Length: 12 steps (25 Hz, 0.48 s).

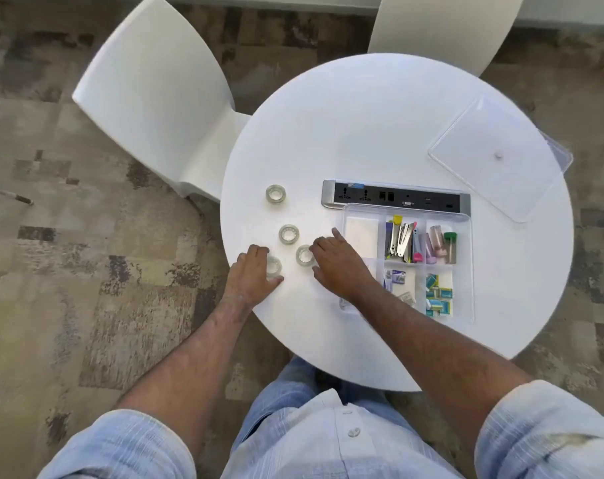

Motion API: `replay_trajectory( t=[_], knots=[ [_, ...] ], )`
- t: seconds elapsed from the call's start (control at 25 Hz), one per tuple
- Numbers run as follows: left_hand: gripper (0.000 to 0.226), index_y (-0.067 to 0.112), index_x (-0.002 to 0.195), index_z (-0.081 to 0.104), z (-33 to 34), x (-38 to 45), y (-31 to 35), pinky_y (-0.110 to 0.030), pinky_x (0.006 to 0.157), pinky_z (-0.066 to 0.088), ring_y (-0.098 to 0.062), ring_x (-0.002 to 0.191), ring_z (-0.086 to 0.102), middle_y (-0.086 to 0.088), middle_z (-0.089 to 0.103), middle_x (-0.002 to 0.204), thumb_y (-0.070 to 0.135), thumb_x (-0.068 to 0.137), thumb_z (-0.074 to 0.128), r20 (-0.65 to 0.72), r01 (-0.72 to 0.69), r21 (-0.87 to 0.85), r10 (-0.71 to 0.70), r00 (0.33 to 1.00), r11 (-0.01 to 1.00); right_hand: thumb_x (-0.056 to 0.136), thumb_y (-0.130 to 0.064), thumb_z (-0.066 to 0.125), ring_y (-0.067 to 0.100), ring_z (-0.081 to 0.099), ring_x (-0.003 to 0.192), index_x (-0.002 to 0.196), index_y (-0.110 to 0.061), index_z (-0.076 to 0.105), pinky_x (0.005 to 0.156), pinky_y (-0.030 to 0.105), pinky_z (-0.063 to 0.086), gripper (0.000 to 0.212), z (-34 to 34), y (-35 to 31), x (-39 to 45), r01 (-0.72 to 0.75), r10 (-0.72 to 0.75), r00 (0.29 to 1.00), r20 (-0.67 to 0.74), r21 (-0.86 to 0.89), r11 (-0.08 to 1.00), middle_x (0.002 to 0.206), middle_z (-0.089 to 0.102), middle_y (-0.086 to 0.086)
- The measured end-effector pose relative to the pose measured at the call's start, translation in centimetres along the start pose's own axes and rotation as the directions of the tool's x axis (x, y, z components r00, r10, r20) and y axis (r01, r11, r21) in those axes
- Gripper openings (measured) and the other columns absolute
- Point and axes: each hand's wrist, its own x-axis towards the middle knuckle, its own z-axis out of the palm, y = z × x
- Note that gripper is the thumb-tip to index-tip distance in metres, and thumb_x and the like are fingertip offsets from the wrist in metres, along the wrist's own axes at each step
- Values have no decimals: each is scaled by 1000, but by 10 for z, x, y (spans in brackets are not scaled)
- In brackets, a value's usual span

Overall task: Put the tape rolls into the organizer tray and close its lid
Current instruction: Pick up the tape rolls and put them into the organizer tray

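Observation:
Several clear tape rolls lie on the round white table, left of the organizer tray. The farthest roll and a middle roll lie untouched. My left hand curls around the nearest roll at the table's left edge. My right hand has its fingers closed on another roll. The clear organizer tray sits open at the right, its near-left compartment bare. Its clear lid lies flat at the far right of the table.
A grey power-socket strip sits just behind the tray. Tray compartments hold staplers, small tubes and staple boxes. Two white chairs stand beyond the table, over a patterned carpet.

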Motion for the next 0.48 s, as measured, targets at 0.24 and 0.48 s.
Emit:
replay_trajectory(
  t=[0.24,0.48],
  knots=[
    [59,20,141,53,16,-8,-5,-44,94,55,-32,115,57,-7,50,141,29,88,77,5,-24,20,24,1000,1000,87,-13,58,29,54,125,137,-14,52,125,50,9,50,9,-22,25,-8,17,987,158,-59,998,138,54,7],
    [53,16,136,58,23,-11,-9,-46,89,56,-32,109,59,-8,55,133,22,87,78,-19,-41,-36,40,999,999,84,0,56,33,60,109,130,-11,50,123,49,20,48,18,-31,30,-19,28,991,132,-70,997,121,57,10]
  ],
)
